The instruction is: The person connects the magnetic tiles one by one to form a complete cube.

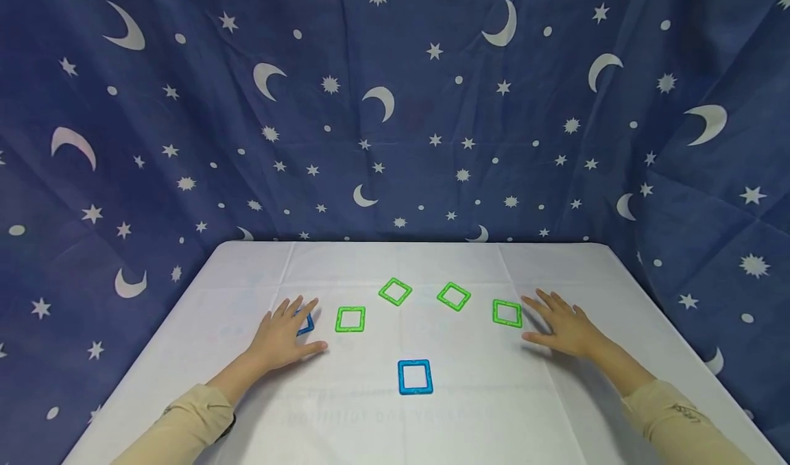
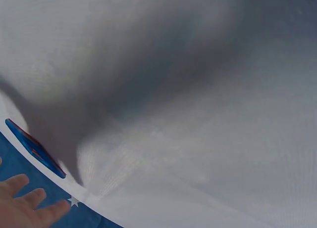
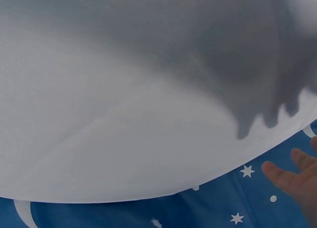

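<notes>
My left hand (image 1: pixel 280 335) hovers with spread fingers over a blue square frame-shaped tile (image 1: pixel 306 330), covering most of it. In the left wrist view this blue tile (image 2: pixel 35 150) lies near the fingertips. To the right of that hand is a green square frame tile (image 1: pixel 350 308). My right hand (image 1: pixel 566 329), fingers spread apart, holds nothing; its fingertips are just right of another green square tile (image 1: pixel 507 324). Between the hands, farther back, lie two more green tiles, one left (image 1: pixel 386 285) and one right (image 1: pixel 461 289), both turned like diamonds. A second blue square tile (image 1: pixel 415 363) lies nearer, at center.
A white cloth covers the table (image 1: pixel 481 424), with faint fold lines. Behind it and at both sides hangs a dark blue curtain (image 1: pixel 407 149) with white moons and stars. The table's far edge runs along the curtain's foot.
</notes>
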The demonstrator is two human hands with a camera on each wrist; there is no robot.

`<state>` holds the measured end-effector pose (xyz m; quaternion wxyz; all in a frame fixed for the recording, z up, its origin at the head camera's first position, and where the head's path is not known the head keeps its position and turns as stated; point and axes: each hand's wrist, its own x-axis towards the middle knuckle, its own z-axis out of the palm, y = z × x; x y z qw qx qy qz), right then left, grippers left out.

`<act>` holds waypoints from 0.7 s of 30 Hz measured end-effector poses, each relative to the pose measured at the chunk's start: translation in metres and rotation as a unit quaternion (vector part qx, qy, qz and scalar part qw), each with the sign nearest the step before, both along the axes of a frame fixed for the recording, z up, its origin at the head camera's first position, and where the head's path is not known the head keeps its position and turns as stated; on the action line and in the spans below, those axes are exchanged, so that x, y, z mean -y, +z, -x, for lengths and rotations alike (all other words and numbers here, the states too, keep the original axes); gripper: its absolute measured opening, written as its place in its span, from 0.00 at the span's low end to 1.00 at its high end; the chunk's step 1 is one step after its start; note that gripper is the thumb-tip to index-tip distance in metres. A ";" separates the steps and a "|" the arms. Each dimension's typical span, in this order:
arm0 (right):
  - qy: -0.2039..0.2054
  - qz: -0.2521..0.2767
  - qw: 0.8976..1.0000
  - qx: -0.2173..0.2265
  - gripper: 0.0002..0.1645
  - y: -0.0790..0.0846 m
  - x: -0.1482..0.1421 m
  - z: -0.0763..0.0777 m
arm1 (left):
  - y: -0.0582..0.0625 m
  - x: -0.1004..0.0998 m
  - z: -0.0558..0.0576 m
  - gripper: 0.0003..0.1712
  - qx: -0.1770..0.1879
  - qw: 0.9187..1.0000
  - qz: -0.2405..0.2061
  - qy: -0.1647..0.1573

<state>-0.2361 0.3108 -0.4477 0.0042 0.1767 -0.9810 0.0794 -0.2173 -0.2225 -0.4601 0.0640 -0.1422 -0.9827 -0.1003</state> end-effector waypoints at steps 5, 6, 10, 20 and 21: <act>0.016 -0.002 1.000 -0.021 0.47 0.004 0.001 0.004 | 0.002 -0.001 0.000 0.44 -0.026 0.999 -0.027 -0.005; 0.019 0.000 1.000 -0.024 0.46 0.004 0.002 0.004 | 0.002 -0.001 -0.001 0.43 -0.028 0.999 -0.033 -0.003; 0.025 0.001 0.999 -0.026 0.43 0.007 0.003 0.005 | 0.000 -0.001 -0.001 0.39 -0.042 0.998 -0.055 -0.001; 0.011 0.024 1.000 0.007 0.37 0.012 0.008 0.008 | 0.001 -0.005 0.002 0.28 -0.072 0.996 -0.057 -0.009; 0.011 0.026 1.000 0.010 0.36 0.013 0.009 0.009 | 0.002 -0.006 0.002 0.27 -0.075 0.995 -0.058 -0.011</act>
